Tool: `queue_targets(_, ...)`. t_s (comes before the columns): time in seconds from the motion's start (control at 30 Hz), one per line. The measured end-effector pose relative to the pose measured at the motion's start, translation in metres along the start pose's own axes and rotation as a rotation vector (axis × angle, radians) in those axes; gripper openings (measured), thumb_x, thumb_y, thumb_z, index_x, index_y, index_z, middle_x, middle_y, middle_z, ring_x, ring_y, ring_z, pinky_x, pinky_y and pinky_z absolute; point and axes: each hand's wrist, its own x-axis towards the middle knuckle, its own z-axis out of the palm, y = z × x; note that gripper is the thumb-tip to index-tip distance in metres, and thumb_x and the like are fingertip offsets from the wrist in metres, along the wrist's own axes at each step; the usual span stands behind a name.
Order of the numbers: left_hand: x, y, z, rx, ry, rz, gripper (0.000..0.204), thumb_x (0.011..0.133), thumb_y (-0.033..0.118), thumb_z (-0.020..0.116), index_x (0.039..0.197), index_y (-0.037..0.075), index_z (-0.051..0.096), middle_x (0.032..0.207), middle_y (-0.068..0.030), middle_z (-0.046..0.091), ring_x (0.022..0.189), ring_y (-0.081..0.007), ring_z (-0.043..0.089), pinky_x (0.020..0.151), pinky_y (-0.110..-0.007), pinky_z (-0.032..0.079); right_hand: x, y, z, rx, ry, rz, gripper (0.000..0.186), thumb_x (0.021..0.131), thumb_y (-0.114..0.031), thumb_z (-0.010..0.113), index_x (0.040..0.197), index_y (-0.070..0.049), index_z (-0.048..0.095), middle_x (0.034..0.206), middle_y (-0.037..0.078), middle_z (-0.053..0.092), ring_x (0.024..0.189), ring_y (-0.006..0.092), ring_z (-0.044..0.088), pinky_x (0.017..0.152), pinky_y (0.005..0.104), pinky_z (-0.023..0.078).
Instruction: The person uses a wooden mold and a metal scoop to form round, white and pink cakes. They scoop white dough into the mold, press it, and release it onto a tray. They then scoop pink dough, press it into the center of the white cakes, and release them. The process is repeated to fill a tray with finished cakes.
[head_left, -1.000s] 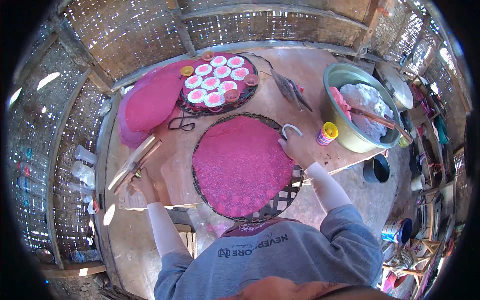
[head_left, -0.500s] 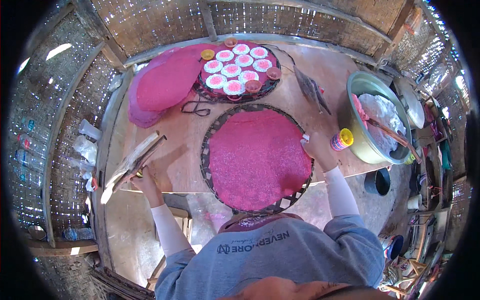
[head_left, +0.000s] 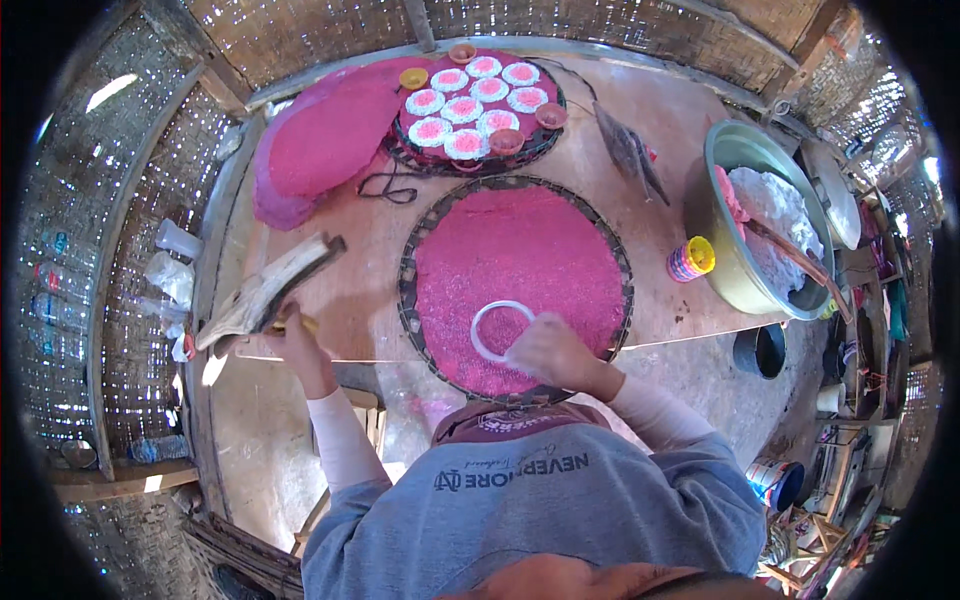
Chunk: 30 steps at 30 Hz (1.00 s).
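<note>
A sheet of pink cloth-like material (head_left: 520, 240) covers a round woven tray (head_left: 408, 300) at the table's front edge. Over its near part, my right hand (head_left: 555, 352), somewhat blurred, is closed on the edge of a thin white ring (head_left: 476, 330). My left hand (head_left: 300, 350) is at the table's left front, fingers curled around a small yellow thing (head_left: 308, 325) whose kind I cannot make out. Right beside these fingers lies a rough piece of wood (head_left: 270, 288), slanting; whether the hand also touches it is unclear.
Behind, another pink-covered tray holds several white-and-pink rounds (head_left: 462, 110) and small bowls (head_left: 506, 142). Pink sheets (head_left: 325, 145) lie at left. On the right stand a yellow-topped container (head_left: 692, 260) and a large green tub (head_left: 715, 245) with white contents and a wooden stick (head_left: 790, 258).
My right hand has moved from the tray's right rim to its near middle, bringing the white ring over the pink sheet. The left hand stays by the wood, which has shifted slightly.
</note>
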Motion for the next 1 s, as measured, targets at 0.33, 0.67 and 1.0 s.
queue_targets(0.33, -0.032, -0.027, -0.008, 0.125, -0.288, 0.145, 0.033, 0.085, 0.002, 0.058, 0.117, -0.002, 0.050, 0.113, -0.0091, 0.055, 0.101, -0.0182, 0.052, 0.089, -0.031, 0.043, -0.027, -0.018, -0.012, -0.074, -0.423, 0.067, 0.064, 0.075, -0.042, 0.064, 0.133, -0.022, 0.044, 0.139, 0.011, 0.036, 0.128, 0.0339, 0.033, 0.103, 0.0568, 0.024)
queue_targets(0.67, -0.038, -0.003, 0.008, -0.034, -0.250, -0.041, 0.030, 0.085, 0.000, 0.058, 0.113, -0.004, 0.051, 0.109, -0.0100, 0.056, 0.097, -0.0192, 0.054, 0.084, -0.031, 0.045, -0.031, -0.017, -0.007, -0.144, -0.374, 0.120, 0.061, 0.076, -0.047, 0.060, 0.130, -0.021, 0.047, 0.140, 0.012, 0.035, 0.127, 0.0319, 0.035, 0.103, 0.0602, 0.021)
queue_targets(1.0, -0.079, 0.006, 0.042, 0.202, -0.619, 0.394, 0.042, 0.074, 0.021, 0.071, 0.108, 0.000, 0.057, 0.103, -0.0131, 0.061, 0.095, -0.0228, 0.058, 0.087, -0.037, 0.046, 0.048, -0.004, -0.085, 0.519, 0.025, 0.305, 0.046, 0.086, -0.029, 0.056, 0.124, -0.004, 0.049, 0.126, 0.016, 0.051, 0.118, 0.0259, 0.048, 0.101, 0.0381, 0.035)
